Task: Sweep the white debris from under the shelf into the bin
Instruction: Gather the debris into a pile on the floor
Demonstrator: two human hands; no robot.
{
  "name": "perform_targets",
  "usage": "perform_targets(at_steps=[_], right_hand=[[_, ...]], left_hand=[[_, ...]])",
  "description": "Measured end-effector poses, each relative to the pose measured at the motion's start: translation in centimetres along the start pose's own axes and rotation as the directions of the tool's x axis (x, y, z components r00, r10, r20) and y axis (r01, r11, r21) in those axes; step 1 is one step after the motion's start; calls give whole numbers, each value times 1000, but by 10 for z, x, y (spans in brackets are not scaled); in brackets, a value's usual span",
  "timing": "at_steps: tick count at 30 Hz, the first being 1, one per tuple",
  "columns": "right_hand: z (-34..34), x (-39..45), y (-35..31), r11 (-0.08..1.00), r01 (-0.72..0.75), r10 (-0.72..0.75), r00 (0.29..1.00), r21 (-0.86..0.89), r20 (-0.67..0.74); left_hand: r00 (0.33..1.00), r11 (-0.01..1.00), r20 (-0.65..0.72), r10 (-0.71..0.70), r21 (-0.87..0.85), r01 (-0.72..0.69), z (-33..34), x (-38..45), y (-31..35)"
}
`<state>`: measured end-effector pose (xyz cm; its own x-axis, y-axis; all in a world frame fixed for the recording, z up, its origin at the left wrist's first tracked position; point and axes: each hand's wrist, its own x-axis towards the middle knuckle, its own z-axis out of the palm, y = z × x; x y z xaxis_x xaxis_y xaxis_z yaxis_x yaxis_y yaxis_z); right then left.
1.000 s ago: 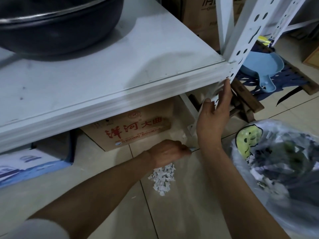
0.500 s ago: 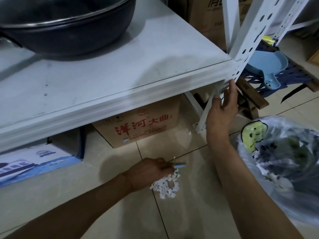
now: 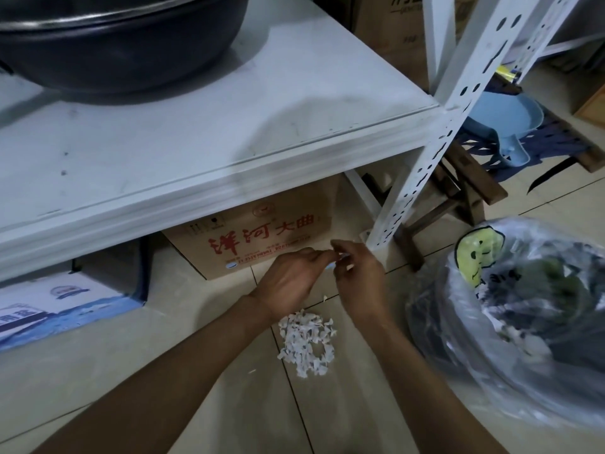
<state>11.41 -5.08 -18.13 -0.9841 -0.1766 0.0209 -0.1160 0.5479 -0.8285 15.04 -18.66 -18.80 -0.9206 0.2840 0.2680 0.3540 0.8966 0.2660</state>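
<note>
A heap of white debris [image 3: 306, 342] lies on the floor tiles in front of the white shelf [image 3: 196, 142]. Just above and behind it my two hands meet. My left hand [image 3: 288, 280] pinches a small pale-blue piece [image 3: 332, 264] at its fingertips. My right hand [image 3: 358, 276] has its fingers curled against the same piece; I cannot tell whether it grips. The bin [image 3: 510, 381], lined with a clear plastic bag, stands at the right, close to my right forearm.
The perforated shelf post [image 3: 422, 165] stands just behind my hands. Under the shelf sit a cardboard box with red characters [image 3: 262, 237] and a blue-white box [image 3: 49, 306]. A black wok [image 3: 114, 37] rests on the shelf. A wooden stool [image 3: 471, 188] and a blue dustpan [image 3: 504, 126] are behind the post.
My right hand has let go of the shelf post and come down to meet my left hand. The left hand has lifted off the debris heap, still holding the pale-blue piece.
</note>
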Motion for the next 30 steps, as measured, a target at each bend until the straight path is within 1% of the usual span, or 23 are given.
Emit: perform_targets(at_steps=[3, 5, 9, 11, 13, 17, 20, 22, 25, 27, 30], right_hand=[[7, -7, 5, 996, 72, -64, 985, -45, 159], [13, -10, 5, 992, 95, -78, 977, -78, 199], [23, -15, 3, 952, 184, -143, 974, -246, 173], [25, -14, 2, 940, 206, -178, 976, -272, 124], [25, -12, 3, 940, 195, -179, 981, -279, 80], [16, -8, 7, 914, 206, -190, 979, -351, 78], [5, 1, 11, 922, 164, -171, 985, -352, 12], [-1, 13, 13, 935, 95, -125, 990, -341, -67], [-8, 33, 16, 924, 13, -74, 987, -383, -145], [-7, 44, 17, 903, -26, -44, 987, -428, -152], [7, 55, 25, 848, -51, -1, 995, -527, -98]], left_hand=[[999, 999, 36, -26, -17, 27, 3, -10, -6], [997, 996, 58, -41, -74, 45, 3, -16, -6], [994, 990, 16, -109, -90, 110, 2, -18, -1], [988, 984, -22, -156, -94, 153, 2, -16, 1], [974, 970, -56, -220, -120, 212, 3, -14, 5], [948, 941, -144, -285, -229, 249, 2, -17, 15], [917, 888, -156, -366, -354, 294, 4, -30, 18], [902, 868, -138, -409, -364, 338, 10, -47, 18], [874, 838, -64, -482, -327, 438, 24, -79, 17], [853, 816, -19, -521, -303, 492, 34, -101, 18], [825, 777, 40, -564, -311, 547, 47, -128, 24]])
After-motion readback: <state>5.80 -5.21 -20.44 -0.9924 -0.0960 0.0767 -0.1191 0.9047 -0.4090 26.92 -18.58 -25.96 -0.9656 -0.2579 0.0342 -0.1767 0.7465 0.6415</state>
